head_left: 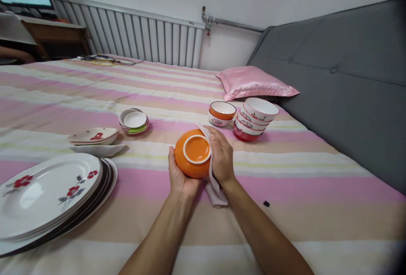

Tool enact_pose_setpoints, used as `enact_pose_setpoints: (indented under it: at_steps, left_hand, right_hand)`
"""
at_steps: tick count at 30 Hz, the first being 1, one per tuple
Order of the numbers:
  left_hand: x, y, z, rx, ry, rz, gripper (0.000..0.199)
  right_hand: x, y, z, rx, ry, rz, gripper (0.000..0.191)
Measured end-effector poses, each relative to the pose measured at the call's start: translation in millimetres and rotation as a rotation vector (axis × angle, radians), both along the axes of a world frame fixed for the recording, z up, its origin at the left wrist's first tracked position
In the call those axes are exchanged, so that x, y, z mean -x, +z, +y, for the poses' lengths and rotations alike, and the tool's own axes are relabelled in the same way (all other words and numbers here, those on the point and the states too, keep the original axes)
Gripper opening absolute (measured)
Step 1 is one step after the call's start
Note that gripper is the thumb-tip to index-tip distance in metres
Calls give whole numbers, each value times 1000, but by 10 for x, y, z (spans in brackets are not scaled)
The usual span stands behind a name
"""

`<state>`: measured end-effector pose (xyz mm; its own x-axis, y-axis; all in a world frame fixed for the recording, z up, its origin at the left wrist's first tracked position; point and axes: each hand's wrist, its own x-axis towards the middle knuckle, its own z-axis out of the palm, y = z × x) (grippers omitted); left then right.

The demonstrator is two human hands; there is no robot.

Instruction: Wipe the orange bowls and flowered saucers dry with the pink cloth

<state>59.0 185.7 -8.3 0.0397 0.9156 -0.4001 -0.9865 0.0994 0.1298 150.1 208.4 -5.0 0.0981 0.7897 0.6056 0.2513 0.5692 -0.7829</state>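
An orange bowl (pixel 190 169) is tipped on its side between my hands, its white-ringed base facing me. My left hand (pixel 182 180) grips it from the left and below, thumb up along the side. Against the bowl's right side, my right hand (pixel 223 155) presses a greyish-pink cloth (pixel 216 194), whose end hangs down below the bowl. Just beyond stands a short stack with an orange bowl (pixel 222 109) on top. To its right rises a taller stack of white bowls (pixel 258 116) with red patterns, a red one at the bottom.
Large plates (pixel 41 194) are piled at the left, with boat-shaped dishes (pixel 95 136) and small saucers (pixel 135 119) behind them. A pink pillow (pixel 253 81) leans near the grey headboard (pixel 336 63). A small black object (pixel 266 203) lies on the striped bedsheet (pixel 317 220).
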Motion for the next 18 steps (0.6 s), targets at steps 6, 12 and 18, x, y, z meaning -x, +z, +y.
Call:
enact_pose_setpoints:
  at_steps: [6,12,18]
  left_hand:
    - [30,-34,8,-45,-7,-36,49]
    - [81,-3,-11,-76,-1,-55,60]
    - [123,17,-12,-103,-19,-53,61]
  right_hand:
    - [101,-13,-106,-111,-86,-68,36]
    - [206,-102,-205,-207,-161,-204,41]
    - [256,-147,-248,-334,-185,-287,49]
